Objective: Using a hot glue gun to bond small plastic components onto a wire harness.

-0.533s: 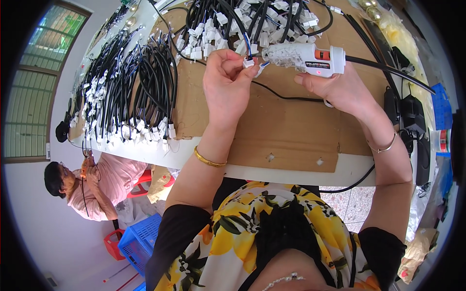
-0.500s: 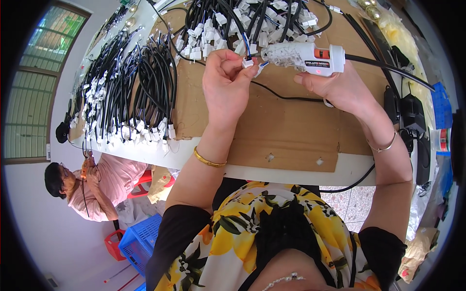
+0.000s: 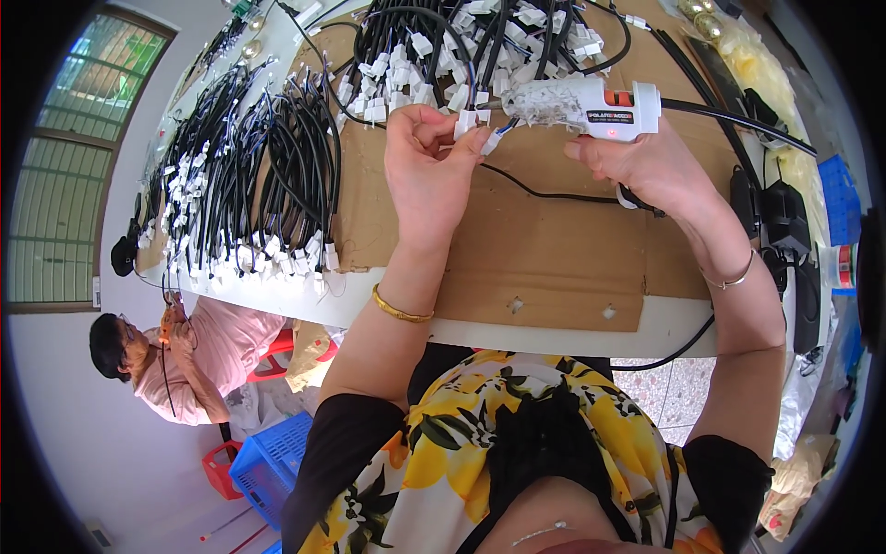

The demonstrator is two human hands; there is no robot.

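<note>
My left hand (image 3: 426,175) is closed, pinching a small white plug connector (image 3: 466,123) between thumb and fingers. Wires run up from this connector to a black cable, and a second white connector (image 3: 490,142) on blue wires hangs beside it. Around the handle of a white hot glue gun (image 3: 577,106) wraps my right hand (image 3: 657,168), its thumb lying along the near side. The gun's nozzle (image 3: 496,106) points left and sits at the upper edge of the pinched connector; whether they touch I cannot tell. A thick black glue stick (image 3: 738,120) sticks out of the gun's back end.
Black cables with white connectors (image 3: 406,69) are heaped beyond my hands, and another bundle (image 3: 286,175) lies left. Brown cardboard (image 3: 554,277) covers the table. Black power adapters (image 3: 784,212) stand right. A person in pink (image 3: 194,360) works at the left, near a blue crate (image 3: 272,466).
The connector in my left hand has turned and shows more of its face. The glue gun's nozzle has come closer to it. The whole view has shifted slightly.
</note>
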